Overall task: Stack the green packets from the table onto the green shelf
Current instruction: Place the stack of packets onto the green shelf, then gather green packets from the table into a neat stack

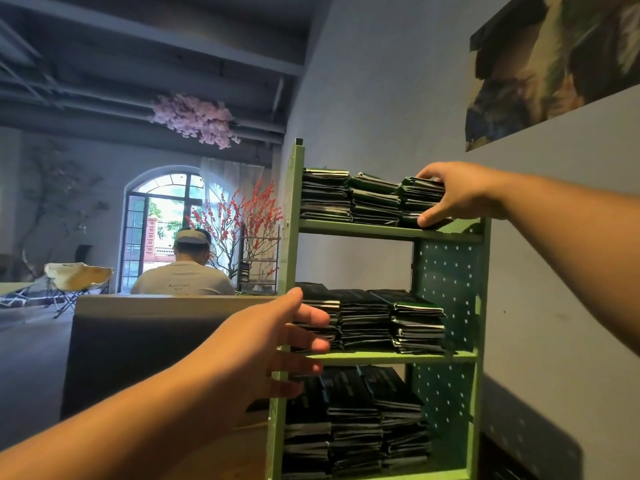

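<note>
Light green shelf (381, 357) with a darker green side panel (446, 292) dotted in white at right; very dark green packets (365, 320), almost black, edged here and there with white, in stacks on every level. Pale grey-blue wall (381, 81) behind, with a picture (554, 60) in dark green, tan and white high at right. Far left: pink blossoms (195, 119) under a dark grey ceiling (104, 46), red flowers (242, 213) by the window.
</note>
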`<state>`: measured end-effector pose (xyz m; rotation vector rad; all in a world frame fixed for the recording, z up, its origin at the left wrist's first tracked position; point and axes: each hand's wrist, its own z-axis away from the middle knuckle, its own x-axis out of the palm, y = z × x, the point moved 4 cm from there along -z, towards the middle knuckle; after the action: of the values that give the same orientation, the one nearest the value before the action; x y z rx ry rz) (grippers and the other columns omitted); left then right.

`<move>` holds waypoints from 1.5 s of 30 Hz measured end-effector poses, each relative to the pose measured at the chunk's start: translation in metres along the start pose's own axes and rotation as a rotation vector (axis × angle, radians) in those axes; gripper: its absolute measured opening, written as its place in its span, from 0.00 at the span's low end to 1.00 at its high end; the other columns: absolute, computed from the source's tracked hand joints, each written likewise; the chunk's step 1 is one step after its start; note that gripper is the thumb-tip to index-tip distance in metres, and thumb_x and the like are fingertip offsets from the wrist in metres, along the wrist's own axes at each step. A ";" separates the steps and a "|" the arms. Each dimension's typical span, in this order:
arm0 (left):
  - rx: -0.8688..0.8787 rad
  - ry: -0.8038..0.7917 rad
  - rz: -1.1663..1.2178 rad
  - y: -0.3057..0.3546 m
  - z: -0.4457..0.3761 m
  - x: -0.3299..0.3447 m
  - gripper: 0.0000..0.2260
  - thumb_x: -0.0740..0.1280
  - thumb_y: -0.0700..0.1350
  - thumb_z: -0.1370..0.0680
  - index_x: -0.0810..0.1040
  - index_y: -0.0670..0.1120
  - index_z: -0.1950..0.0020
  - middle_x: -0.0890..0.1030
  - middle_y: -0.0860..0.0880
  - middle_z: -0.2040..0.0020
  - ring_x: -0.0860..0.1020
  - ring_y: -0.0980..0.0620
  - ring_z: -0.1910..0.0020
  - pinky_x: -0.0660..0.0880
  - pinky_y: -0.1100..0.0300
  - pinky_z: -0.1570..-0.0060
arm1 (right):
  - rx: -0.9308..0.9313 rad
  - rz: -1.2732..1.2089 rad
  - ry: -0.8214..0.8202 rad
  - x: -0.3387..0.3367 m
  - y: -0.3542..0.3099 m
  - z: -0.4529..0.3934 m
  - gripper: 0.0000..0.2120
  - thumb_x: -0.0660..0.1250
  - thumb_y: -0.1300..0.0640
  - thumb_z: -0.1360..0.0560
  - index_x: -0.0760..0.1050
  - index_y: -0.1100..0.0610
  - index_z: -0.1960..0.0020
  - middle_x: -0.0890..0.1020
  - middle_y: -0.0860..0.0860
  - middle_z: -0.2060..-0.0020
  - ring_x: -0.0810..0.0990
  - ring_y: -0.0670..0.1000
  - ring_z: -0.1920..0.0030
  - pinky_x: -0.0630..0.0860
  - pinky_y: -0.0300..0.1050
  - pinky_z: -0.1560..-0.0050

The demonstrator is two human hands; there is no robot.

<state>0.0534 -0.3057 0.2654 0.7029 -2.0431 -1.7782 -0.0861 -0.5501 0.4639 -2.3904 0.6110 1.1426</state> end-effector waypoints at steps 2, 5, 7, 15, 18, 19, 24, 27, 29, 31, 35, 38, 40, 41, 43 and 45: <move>-0.002 0.006 -0.005 0.000 -0.002 0.002 0.23 0.58 0.60 0.18 0.88 0.50 0.58 0.87 0.44 0.56 0.84 0.42 0.53 0.75 0.48 0.51 | -0.002 -0.019 -0.031 0.000 0.000 0.002 0.36 0.80 0.59 0.31 0.69 0.54 0.27 0.78 0.56 0.34 0.79 0.58 0.40 0.79 0.57 0.38; -0.009 0.004 -0.001 0.000 -0.003 0.009 0.21 0.58 0.59 0.18 0.87 0.48 0.53 0.86 0.45 0.57 0.84 0.43 0.54 0.75 0.48 0.50 | -0.024 0.015 -0.043 0.002 -0.001 0.007 0.34 0.78 0.59 0.28 0.69 0.54 0.26 0.78 0.57 0.34 0.79 0.56 0.43 0.78 0.49 0.42; -0.008 -0.014 -0.003 0.001 -0.001 0.016 0.19 0.59 0.58 0.18 0.85 0.47 0.48 0.86 0.45 0.57 0.83 0.44 0.56 0.75 0.48 0.50 | -0.056 0.062 0.012 0.002 -0.001 0.009 0.34 0.77 0.57 0.27 0.67 0.52 0.25 0.76 0.58 0.31 0.77 0.56 0.40 0.75 0.48 0.43; 0.015 -0.037 0.023 -0.004 0.015 0.049 0.11 0.64 0.51 0.19 0.84 0.48 0.47 0.83 0.45 0.53 0.83 0.44 0.56 0.76 0.50 0.53 | -0.229 0.118 0.320 -0.012 0.011 0.061 0.27 0.71 0.55 0.26 0.70 0.47 0.29 0.68 0.53 0.31 0.74 0.57 0.37 0.70 0.49 0.38; 0.025 -0.061 0.000 -0.010 0.024 0.069 0.08 0.67 0.47 0.20 0.82 0.45 0.45 0.83 0.44 0.49 0.85 0.39 0.53 0.80 0.46 0.52 | -0.325 0.136 0.376 -0.007 0.023 0.107 0.26 0.71 0.58 0.28 0.72 0.51 0.31 0.65 0.53 0.26 0.73 0.60 0.34 0.72 0.51 0.37; 0.021 -0.086 -0.011 -0.014 0.030 0.080 0.08 0.67 0.46 0.19 0.82 0.44 0.45 0.82 0.44 0.47 0.86 0.37 0.51 0.81 0.45 0.53 | -0.330 0.158 0.358 -0.001 0.034 0.126 0.26 0.72 0.58 0.28 0.72 0.51 0.32 0.62 0.54 0.23 0.72 0.61 0.31 0.72 0.52 0.37; 0.007 -0.157 -0.102 -0.039 0.053 0.135 0.04 0.67 0.44 0.19 0.80 0.49 0.45 0.80 0.46 0.44 0.85 0.42 0.61 0.82 0.51 0.63 | -0.215 0.184 0.180 0.036 0.102 0.210 0.24 0.71 0.55 0.27 0.71 0.50 0.32 0.63 0.54 0.24 0.77 0.54 0.42 0.72 0.47 0.47; 0.021 -0.189 -0.258 -0.073 0.063 0.173 0.05 0.69 0.46 0.20 0.78 0.51 0.45 0.81 0.45 0.53 0.80 0.51 0.69 0.76 0.59 0.71 | -0.065 0.253 -0.116 0.082 0.152 0.263 0.22 0.69 0.50 0.24 0.70 0.48 0.31 0.73 0.52 0.38 0.75 0.50 0.52 0.74 0.48 0.50; 0.011 -0.262 -0.356 -0.108 0.068 0.200 0.07 0.70 0.47 0.21 0.77 0.53 0.44 0.81 0.45 0.54 0.79 0.52 0.68 0.75 0.60 0.71 | 0.059 0.331 -0.388 0.123 0.190 0.305 0.26 0.68 0.42 0.24 0.67 0.46 0.28 0.73 0.53 0.36 0.76 0.53 0.44 0.76 0.51 0.43; -0.016 -0.338 -0.500 -0.143 0.070 0.216 0.10 0.70 0.48 0.21 0.76 0.53 0.41 0.82 0.44 0.50 0.79 0.51 0.64 0.77 0.58 0.65 | 0.214 0.316 -0.607 0.164 0.217 0.340 0.35 0.68 0.35 0.25 0.63 0.46 0.23 0.71 0.55 0.29 0.73 0.57 0.33 0.72 0.52 0.32; -0.085 -0.448 -0.819 -0.208 0.087 0.246 0.22 0.70 0.54 0.21 0.73 0.52 0.28 0.79 0.49 0.37 0.80 0.51 0.44 0.76 0.58 0.45 | 0.497 0.289 -0.940 0.221 0.250 0.409 0.49 0.57 0.20 0.31 0.47 0.40 0.18 0.56 0.58 0.19 0.60 0.61 0.21 0.60 0.58 0.23; -0.050 -0.558 -0.947 -0.240 0.100 0.264 0.38 0.72 0.62 0.26 0.61 0.55 0.20 0.70 0.50 0.25 0.71 0.49 0.28 0.69 0.54 0.29 | 0.544 0.269 -0.896 0.230 0.248 0.423 0.51 0.53 0.16 0.35 0.45 0.36 0.19 0.54 0.59 0.19 0.59 0.64 0.21 0.60 0.60 0.23; 0.034 -0.609 -1.060 -0.251 0.105 0.274 0.42 0.72 0.67 0.29 0.58 0.59 0.20 0.69 0.49 0.25 0.67 0.45 0.27 0.67 0.51 0.28 | 0.522 0.215 -0.880 0.226 0.236 0.423 0.50 0.55 0.17 0.34 0.45 0.36 0.19 0.57 0.58 0.19 0.61 0.62 0.21 0.61 0.58 0.23; 0.084 -0.607 -1.104 -0.256 0.107 0.279 0.42 0.72 0.67 0.29 0.59 0.59 0.20 0.69 0.49 0.27 0.67 0.45 0.29 0.68 0.50 0.30 | 0.502 0.182 -0.902 0.226 0.228 0.424 0.51 0.56 0.18 0.34 0.43 0.36 0.19 0.57 0.58 0.19 0.61 0.61 0.21 0.61 0.57 0.24; 0.192 -0.560 -1.138 -0.260 0.110 0.285 0.38 0.73 0.67 0.30 0.64 0.58 0.24 0.72 0.50 0.32 0.69 0.46 0.34 0.71 0.50 0.35 | 0.433 0.179 -1.012 0.227 0.212 0.428 0.54 0.62 0.19 0.35 0.37 0.35 0.20 0.51 0.60 0.18 0.58 0.61 0.20 0.60 0.57 0.23; 0.259 -0.498 -1.121 -0.263 0.110 0.288 0.35 0.74 0.66 0.31 0.69 0.55 0.28 0.75 0.50 0.36 0.72 0.47 0.37 0.73 0.51 0.39 | 0.342 0.223 -1.147 0.230 0.199 0.435 0.61 0.70 0.23 0.38 0.30 0.34 0.22 0.40 0.61 0.19 0.53 0.63 0.19 0.57 0.59 0.22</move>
<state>-0.2065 -0.4050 -0.0293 1.9335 -2.4280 -2.4240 -0.3325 -0.5239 -0.0049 -1.0879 0.5686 2.0038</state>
